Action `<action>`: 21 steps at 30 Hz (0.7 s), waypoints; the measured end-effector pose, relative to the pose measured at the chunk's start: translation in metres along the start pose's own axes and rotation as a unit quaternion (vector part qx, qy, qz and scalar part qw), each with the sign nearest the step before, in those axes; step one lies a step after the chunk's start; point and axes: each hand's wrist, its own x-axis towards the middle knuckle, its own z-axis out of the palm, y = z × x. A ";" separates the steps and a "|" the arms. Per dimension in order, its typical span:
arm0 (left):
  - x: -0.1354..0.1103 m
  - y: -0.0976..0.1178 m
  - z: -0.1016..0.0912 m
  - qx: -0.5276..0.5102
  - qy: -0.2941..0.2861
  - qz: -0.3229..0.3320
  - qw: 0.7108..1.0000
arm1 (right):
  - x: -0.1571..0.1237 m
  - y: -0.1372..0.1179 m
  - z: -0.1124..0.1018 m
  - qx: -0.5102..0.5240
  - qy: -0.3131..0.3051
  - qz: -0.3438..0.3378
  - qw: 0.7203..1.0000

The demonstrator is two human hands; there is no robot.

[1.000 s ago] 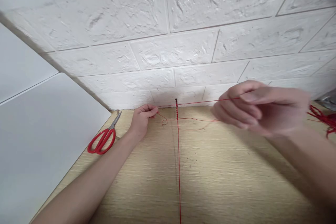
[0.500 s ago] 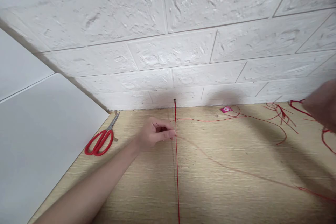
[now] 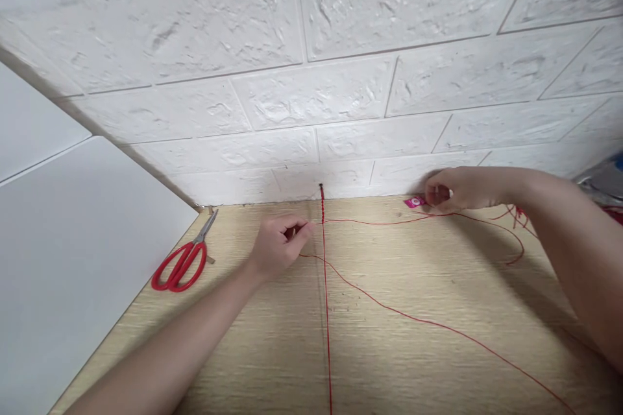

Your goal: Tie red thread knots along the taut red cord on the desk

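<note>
A red cord (image 3: 328, 311) runs straight down from a short knotted red section (image 3: 322, 204) fixed to a dark peg at the wall's foot. My left hand (image 3: 280, 243) is closed in a pinch just left of the knots, on a thin red cord there. Another red strand (image 3: 413, 318) passes from under this hand across the upright cord to the lower right. My right hand (image 3: 460, 189) is by the wall, fingers curled together on the thin red cord (image 3: 379, 224) that extends right from the knots. A small pink tag (image 3: 415, 202) lies beside its fingertips.
Red-handled scissors (image 3: 187, 259) lie on the wooden tabletop (image 3: 253, 350) at left, near a white panel (image 3: 87, 227). Behind is a white brick-patterned wall (image 3: 272, 100). Red cord scraps (image 3: 518, 214) lie partly behind my right arm, and a clear plastic item (image 3: 603, 178) sits at far right.
My right hand has come in from the right edge to the cord beside the pink tag. My left hand has shifted slightly up and left, and the lower strand now lies slack.
</note>
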 end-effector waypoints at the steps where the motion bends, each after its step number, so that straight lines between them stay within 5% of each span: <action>1: 0.000 0.000 0.000 -0.002 -0.005 0.000 1.000 | 0.004 0.003 0.003 0.002 -0.067 -0.004 0.998; 3: -0.001 0.000 0.000 -0.008 -0.009 -0.008 1.000 | 0.011 0.006 0.007 0.009 -0.139 -0.010 0.990; 6: -0.001 -0.001 0.001 -0.012 -0.012 -0.019 1.000 | 0.015 0.005 0.011 0.015 -0.145 -0.009 0.989; 16: 0.000 0.002 0.000 0.013 -0.016 -0.004 1.000 | -0.001 -0.033 -0.004 0.127 -0.043 -0.074 0.988; 19: -0.001 0.004 0.001 0.040 -0.005 0.044 0.998 | -0.004 -0.059 0.000 0.247 -0.022 -0.078 0.966; 21: -0.003 0.005 0.002 0.052 0.002 0.078 0.996 | -0.004 -0.080 0.008 0.366 -0.009 -0.099 0.925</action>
